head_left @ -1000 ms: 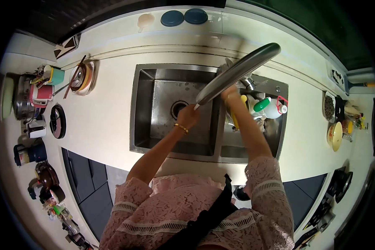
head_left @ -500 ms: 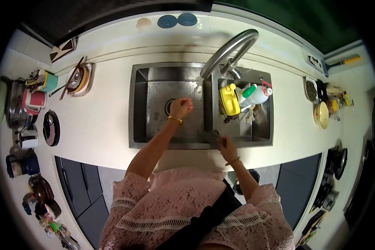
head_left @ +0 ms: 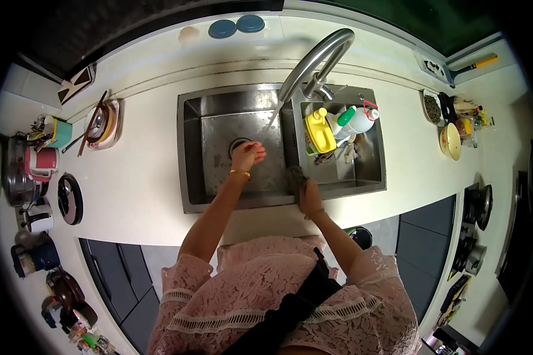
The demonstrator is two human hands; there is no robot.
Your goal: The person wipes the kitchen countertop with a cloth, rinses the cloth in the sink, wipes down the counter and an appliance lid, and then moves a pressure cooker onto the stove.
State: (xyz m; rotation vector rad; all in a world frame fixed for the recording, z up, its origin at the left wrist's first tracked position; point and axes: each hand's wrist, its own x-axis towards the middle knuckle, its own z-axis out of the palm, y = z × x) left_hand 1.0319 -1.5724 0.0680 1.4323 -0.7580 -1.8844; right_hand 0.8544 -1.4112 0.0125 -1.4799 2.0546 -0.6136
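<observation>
My left hand point(head_left: 248, 156), a yellow bangle at its wrist, is over the left basin of the steel sink point(head_left: 190, 207), near the round drain point(head_left: 238, 145). Its fingers are loosely curved, and I see nothing held in them. From the curved faucet point(head_left: 290, 80) a thin water stream point(head_left: 272, 122) falls toward this hand. My right hand point(head_left: 310, 199) is at the sink's front edge, closed on a dark grey scrubber-like thing point(head_left: 295, 178) whose exact kind is unclear. That thing hangs by the divider between the two basins.
The right basin holds a yellow bottle point(head_left: 320, 131) and a clear bottle with a red handle point(head_left: 361, 122). Stacked dishes with chopsticks point(head_left: 105, 125) stand on the left counter. A yellow bowl point(head_left: 450, 142) is at the right. Two blue discs point(head_left: 237, 26) lie behind the sink.
Water now runs from the faucet. My right hand has moved slightly left and up with the dark grey thing. My left hand's fingers have loosened. The whole view has shifted a little.
</observation>
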